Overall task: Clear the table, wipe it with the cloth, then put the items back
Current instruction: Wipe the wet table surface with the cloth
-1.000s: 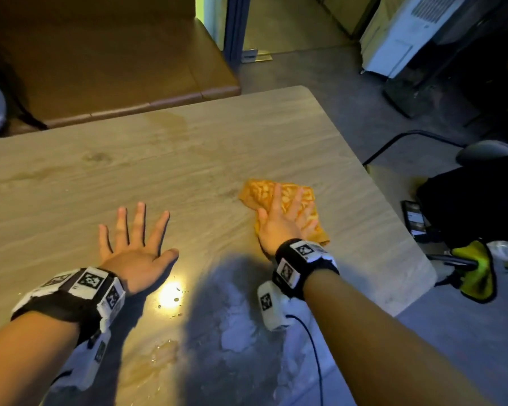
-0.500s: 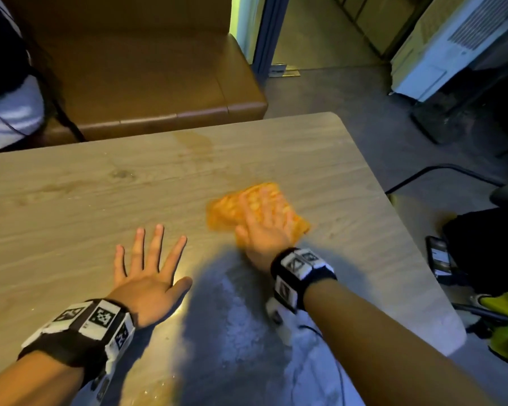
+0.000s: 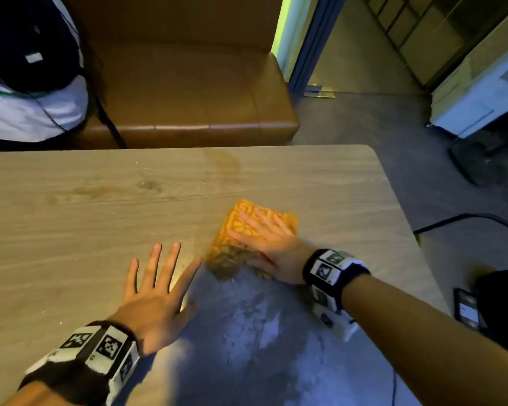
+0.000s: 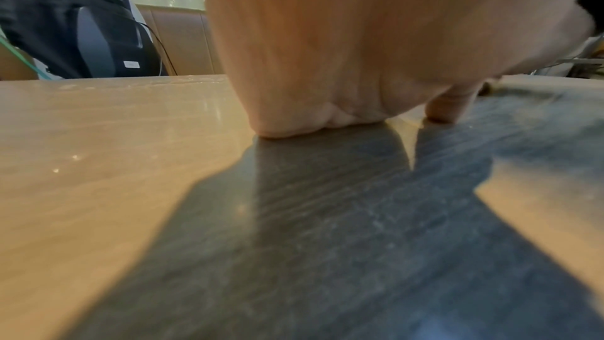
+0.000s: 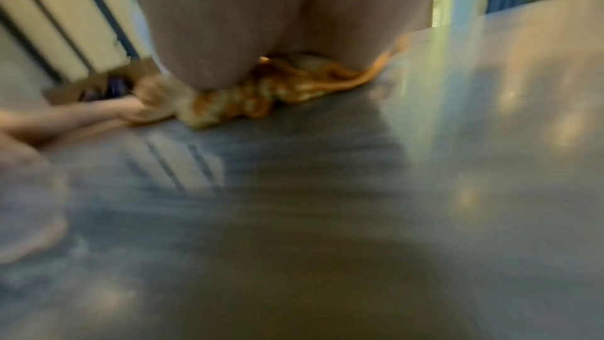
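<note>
Head view: a nubby orange cloth (image 3: 241, 244), bunched and folded, lies under the right hand (image 3: 272, 247)'s flat, spread fingers (image 3: 254, 222) on the smooth wood-grain table (image 3: 71, 215). The left hand (image 3: 156, 300) rests splayed just beside it, holding nothing.

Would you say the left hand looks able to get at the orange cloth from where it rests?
Probably yes: the left hand lies flat on the table beside the cloth, nothing between them, though the right hand covers it.
</note>
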A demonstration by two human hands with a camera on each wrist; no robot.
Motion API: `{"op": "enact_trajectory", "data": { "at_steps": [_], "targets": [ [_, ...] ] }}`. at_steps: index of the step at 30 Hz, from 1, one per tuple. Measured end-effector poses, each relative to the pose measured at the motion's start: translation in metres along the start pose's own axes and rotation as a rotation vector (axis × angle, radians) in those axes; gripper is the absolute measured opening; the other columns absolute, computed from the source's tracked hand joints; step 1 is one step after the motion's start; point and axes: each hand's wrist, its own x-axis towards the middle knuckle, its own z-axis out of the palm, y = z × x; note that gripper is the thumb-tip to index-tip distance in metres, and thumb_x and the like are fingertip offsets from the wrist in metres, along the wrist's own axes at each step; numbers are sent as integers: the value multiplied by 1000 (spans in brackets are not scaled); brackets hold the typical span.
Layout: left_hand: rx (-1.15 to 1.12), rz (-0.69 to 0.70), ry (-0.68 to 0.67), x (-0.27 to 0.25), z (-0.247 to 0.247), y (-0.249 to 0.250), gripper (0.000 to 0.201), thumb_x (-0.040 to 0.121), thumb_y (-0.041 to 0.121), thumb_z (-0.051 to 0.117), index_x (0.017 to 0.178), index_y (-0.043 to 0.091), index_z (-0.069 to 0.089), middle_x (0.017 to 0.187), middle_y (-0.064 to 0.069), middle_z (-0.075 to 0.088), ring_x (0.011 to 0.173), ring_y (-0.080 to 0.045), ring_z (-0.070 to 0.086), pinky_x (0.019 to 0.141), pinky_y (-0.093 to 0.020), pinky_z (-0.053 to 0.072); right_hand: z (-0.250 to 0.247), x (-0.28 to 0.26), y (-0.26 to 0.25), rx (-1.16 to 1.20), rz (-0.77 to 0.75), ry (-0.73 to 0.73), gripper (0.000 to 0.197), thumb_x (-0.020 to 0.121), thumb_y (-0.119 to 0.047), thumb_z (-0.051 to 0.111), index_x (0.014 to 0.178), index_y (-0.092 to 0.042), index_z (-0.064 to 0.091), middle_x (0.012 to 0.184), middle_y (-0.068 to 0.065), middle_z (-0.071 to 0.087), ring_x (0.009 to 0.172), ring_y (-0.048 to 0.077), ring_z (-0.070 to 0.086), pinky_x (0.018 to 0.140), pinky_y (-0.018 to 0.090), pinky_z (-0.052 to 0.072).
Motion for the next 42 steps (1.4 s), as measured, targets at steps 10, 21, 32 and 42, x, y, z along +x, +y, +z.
{"op": "enact_trajectory", "data": {
  "at_steps": [10,21,32,42],
  "targets": [
    [4,45,156,3,18,-1,79,82,64,42,154,29,38,162,-13,30,149,-39,15,116,-49,3,-24,97,-2,151,708,77,66,101,-48,33,153,-39,-6,160,9,-23,146,43,-16,115,63,-7],
    [-25,82,307,4,30,0,82,76,62,46,150,27,38,166,-14,20,152,-40,14,118,-61,9,-54,115,64,219,893,132,62,101,-45,35,154,-38,2,163,6,-14,148,40,-8,117,61,2],
    [-28,54,342,1,24,2,84,73,64,47,149,29,38,163,-9,19,149,-40,25,115,-63,17,-86,65,43,895,394,444,30,101,-11,48,130,-9,50,111,4,64,95,1,61,91,15,45],
    [-20,43,290,-2,25,2,70,95,68,12,154,33,26,162,-15,31,146,-41,31,116,-63,16,-94,43,94,571,1031,313,65,82,-67,52,121,-15,62,121,13,63,112,33,56,101,44,43]
  ]
}}
